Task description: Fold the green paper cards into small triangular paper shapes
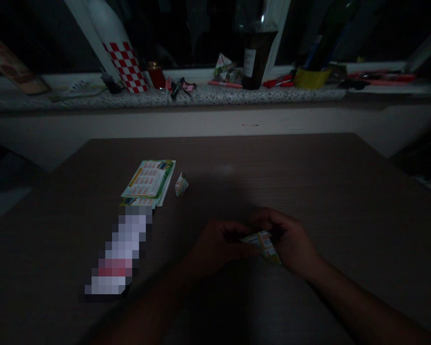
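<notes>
Dim light falls over a brown wood-grain table, with a speckled stone sill running along the wall far beyond both hands. On that sill stand a dark bottle, a red-and-white checked container and a yellow tub among smaller clutter that is too dark to make out.

Close to the person, the left hand and the right hand meet over the table, fingers curled in and pinched on a folded printed slip. The slip sits directly between them, touching both. Its long axis runs crosswise, from the left hand's fingertips towards the right palm, with the right end tipped nearer the person. More of it shows on the right hand's side, where the lower corner pokes out under the fingers. Neither hand is clearly the nearer, since both grip it. Whether it rests on the table or is lifted just clear of it cannot be told.

Ahead and to the left of the left hand, well apart from it, lies a stack of printed sheets. A small folded paper piece sits just beside the stack on the side towards the hands. A blurred-out oblong object lies out to the left of the left hand, its far end touching the stack.
</notes>
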### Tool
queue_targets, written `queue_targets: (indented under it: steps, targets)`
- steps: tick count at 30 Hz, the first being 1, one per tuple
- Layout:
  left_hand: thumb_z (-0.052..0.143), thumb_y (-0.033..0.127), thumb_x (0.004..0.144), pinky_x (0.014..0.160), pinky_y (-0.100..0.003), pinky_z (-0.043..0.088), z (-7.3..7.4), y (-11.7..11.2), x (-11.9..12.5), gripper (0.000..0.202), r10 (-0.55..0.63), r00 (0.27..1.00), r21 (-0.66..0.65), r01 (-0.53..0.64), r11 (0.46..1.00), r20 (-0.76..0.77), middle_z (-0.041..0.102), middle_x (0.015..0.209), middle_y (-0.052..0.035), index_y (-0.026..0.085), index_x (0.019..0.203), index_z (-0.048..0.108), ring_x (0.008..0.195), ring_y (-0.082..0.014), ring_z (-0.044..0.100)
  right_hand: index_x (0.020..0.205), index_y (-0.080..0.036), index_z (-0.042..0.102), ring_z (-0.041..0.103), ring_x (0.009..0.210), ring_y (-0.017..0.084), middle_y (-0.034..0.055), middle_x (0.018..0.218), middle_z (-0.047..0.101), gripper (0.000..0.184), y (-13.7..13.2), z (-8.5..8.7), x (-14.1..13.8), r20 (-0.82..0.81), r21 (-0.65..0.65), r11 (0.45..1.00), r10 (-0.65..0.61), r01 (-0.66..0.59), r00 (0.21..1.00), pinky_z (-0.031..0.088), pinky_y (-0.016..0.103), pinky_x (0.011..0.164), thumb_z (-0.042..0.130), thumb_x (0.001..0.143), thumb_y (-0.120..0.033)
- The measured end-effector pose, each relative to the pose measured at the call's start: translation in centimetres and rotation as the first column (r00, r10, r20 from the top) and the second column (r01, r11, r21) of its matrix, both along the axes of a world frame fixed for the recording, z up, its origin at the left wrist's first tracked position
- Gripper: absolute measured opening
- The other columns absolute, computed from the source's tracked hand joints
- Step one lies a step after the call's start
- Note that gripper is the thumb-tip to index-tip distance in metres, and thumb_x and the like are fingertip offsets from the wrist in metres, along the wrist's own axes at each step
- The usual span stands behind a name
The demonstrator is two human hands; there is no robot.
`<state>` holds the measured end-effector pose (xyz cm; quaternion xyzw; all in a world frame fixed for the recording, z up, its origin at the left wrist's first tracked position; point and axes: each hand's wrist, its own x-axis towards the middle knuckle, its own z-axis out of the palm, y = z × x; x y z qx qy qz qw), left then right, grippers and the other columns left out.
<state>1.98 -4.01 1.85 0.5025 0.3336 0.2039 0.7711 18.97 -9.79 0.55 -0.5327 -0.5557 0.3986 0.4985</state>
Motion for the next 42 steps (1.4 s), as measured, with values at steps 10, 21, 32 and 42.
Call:
queue_targets:
  steps: [10, 21, 32, 42]
  targets:
    - [0.084, 0.028, 0.06, 0.068, -0.024, 0.051, -0.4, 0.6, 0.0, 0.024, 0.335, 0.931, -0.056, -0.33, 0.942, 0.144, 0.073, 0.074, -0.0008, 0.016, 0.079, 0.074, 0.066, -0.0127, 0.065, 0.105, -0.029, 0.06, 0.065, 0.066, 0.012, -0.0004, 0.084, 0.07, 0.022, 0.3, 0.4, 0.0, -0.212, 0.143, 0.978, -0.12, 0.152, 0.97, 0.053, 0.021, 0.058, 0.064, 0.084, -0.026]
    - [0.074, 0.025, 0.074, 0.094, -0.032, 0.046, 1.0, 0.7, -1.7, 0.051, 0.193, 0.981, 0.677, -0.126, 0.725, -0.024, 0.066, 0.119, -0.0045, 0.026, 0.123, 0.059, 0.106, -0.0202, 0.062, 0.095, -0.018, 0.068, 0.068, 0.087, 0.018, 0.0083, 0.097, 0.07, 0.015, 0.5, 1.2, 1.2, 0.339, 0.459, 0.877, -0.024, -0.143, 0.94, 0.056, 0.028, 0.075, 0.065, 0.083, -0.012]
    - [0.065, 0.024, 0.083, 0.074, -0.026, 0.051, 2.1, 1.5, -1.8, 0.01, 0.083, 0.989, 0.781, 0.046, 0.623, -0.124, 0.074, 0.088, -0.0039, 0.02, 0.086, 0.074, 0.081, -0.0162, 0.068, 0.081, -0.021, 0.071, 0.07, 0.075, 0.017, 0.0046, 0.085, 0.074, 0.004, 0.7, 1.7, 1.9, 0.221, 0.315, 0.937, 0.079, -0.148, 0.972, 0.057, 0.029, 0.067, 0.068, 0.081, -0.019]
    - [0.066, 0.021, 0.081, 0.073, -0.024, 0.049, 2.0, 0.9, -1.7, 0.008, 0.121, 0.986, 0.73, 0.003, 0.683, -0.117, 0.073, 0.085, -0.0031, 0.018, 0.082, 0.073, 0.079, -0.0146, 0.067, 0.076, -0.02, 0.072, 0.07, 0.072, 0.017, 0.0044, 0.081, 0.074, 0.005, 0.7, 2.0, 1.8, 0.176, 0.288, 0.95, 0.073, -0.122, 0.982, 0.056, 0.028, 0.065, 0.07, 0.079, -0.018]
